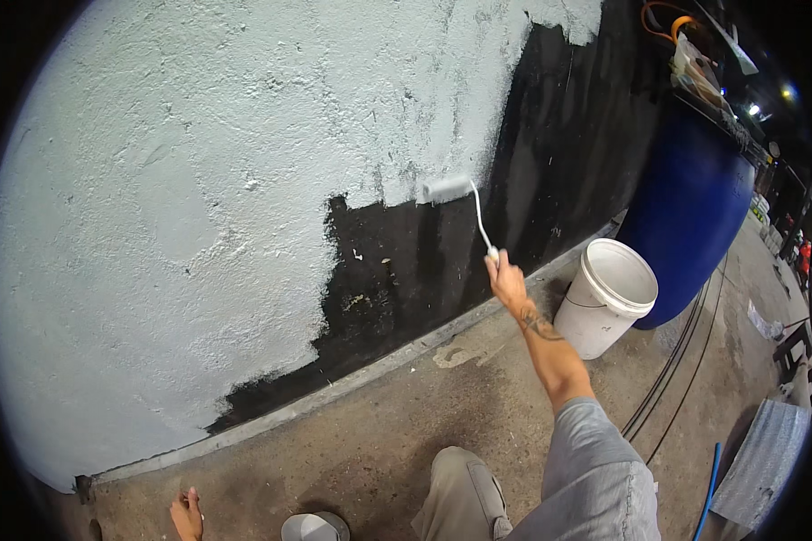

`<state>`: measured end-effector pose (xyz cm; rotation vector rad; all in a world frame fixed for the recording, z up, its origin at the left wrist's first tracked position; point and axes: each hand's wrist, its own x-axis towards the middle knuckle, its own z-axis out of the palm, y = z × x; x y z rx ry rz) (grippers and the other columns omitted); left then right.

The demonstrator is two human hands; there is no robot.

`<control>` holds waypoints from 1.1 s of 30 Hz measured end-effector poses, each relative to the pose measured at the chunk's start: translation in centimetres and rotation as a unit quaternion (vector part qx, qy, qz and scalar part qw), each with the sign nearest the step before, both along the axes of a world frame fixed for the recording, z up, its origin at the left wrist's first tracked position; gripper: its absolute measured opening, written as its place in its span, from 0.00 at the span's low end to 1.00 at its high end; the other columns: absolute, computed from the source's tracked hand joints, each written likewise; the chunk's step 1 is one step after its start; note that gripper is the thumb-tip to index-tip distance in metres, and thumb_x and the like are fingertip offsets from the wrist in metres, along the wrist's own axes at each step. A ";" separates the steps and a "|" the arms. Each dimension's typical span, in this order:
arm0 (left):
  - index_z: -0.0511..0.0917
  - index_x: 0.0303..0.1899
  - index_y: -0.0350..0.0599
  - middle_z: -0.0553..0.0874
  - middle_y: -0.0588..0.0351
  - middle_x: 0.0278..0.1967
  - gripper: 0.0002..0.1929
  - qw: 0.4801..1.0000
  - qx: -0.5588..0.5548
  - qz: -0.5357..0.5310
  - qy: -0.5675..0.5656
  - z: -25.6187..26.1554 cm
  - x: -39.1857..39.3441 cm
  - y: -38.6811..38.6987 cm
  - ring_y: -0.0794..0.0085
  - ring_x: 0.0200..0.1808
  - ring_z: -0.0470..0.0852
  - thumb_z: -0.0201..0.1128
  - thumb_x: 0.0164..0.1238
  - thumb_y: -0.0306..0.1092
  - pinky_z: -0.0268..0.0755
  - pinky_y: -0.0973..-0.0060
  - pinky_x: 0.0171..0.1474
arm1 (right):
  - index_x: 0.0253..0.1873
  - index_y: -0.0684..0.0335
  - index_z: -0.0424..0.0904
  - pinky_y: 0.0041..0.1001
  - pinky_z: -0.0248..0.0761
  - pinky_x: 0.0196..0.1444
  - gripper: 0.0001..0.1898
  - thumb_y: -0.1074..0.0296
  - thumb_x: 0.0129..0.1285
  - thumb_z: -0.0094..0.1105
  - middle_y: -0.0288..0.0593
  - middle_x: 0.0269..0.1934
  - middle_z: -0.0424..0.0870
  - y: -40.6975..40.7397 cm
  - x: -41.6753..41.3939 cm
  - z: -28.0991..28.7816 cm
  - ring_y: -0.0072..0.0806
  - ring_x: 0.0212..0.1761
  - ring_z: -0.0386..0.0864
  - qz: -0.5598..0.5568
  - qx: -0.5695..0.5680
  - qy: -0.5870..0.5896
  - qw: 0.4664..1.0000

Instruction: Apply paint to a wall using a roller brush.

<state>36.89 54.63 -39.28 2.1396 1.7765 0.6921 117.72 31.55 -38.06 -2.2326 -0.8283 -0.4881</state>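
My right hand grips the handle of a small paint roller with a bent white wire frame. The pale, wet-looking roller sleeve lies against the wall, at the lower edge of the white paint. Below and to the right of the sleeve, the wall surface is black. At the bottom left, my left hand hangs low over the floor, fingers loosely bent, with no object visible in it. Between that hand and my knee stands a small container with pale contents, cut off by the picture's edge.
Right of my forearm stands a white plastic bucket, close to a large blue drum with items on top. Dark cables run along the concrete floor. A blue pipe and a corrugated sheet lie at lower right.
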 end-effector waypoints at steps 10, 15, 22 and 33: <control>0.77 0.30 0.30 0.82 0.44 0.23 0.22 1.000 0.000 0.018 0.022 -0.6 -0.9 -0.2 0.63 0.26 0.81 0.58 0.70 0.47 0.71 0.66 0.34 | 0.44 0.67 0.68 0.54 0.73 0.33 0.20 0.51 0.71 0.48 0.67 0.29 0.80 9.7 -3.2 34.8 0.65 0.31 0.78 0.064 0.187 -0.114 0.974; 0.78 0.31 0.30 0.83 0.43 0.24 0.23 0.999 0.023 0.026 0.033 -0.5 -1.5 -1.1 0.61 0.28 0.83 0.59 0.69 0.48 0.72 0.66 0.35 | 0.54 0.64 0.68 0.53 0.73 0.32 0.18 0.55 0.71 0.48 0.64 0.27 0.81 9.3 -4.3 15.7 0.61 0.30 0.80 0.048 0.080 -0.212 0.973; 0.79 0.33 0.28 0.84 0.41 0.27 0.23 0.998 -0.044 0.024 0.026 -0.3 -2.7 -1.3 0.57 0.31 0.85 0.59 0.69 0.48 0.73 0.65 0.38 | 0.52 0.58 0.63 0.54 0.72 0.28 0.18 0.49 0.71 0.49 0.61 0.23 0.80 0.7 -3.8 0.6 0.60 0.27 0.80 -0.002 -0.086 -0.068 0.994; 0.78 0.33 0.29 0.82 0.42 0.24 0.22 0.998 -0.049 0.034 -0.006 -0.7 -2.1 -1.2 0.58 0.28 0.82 0.61 0.68 0.46 0.72 0.65 0.36 | 0.45 0.62 0.64 0.57 0.68 0.28 0.16 0.53 0.72 0.48 0.65 0.26 0.80 16.7 -13.5 27.1 0.66 0.28 0.77 0.081 0.161 -0.171 0.969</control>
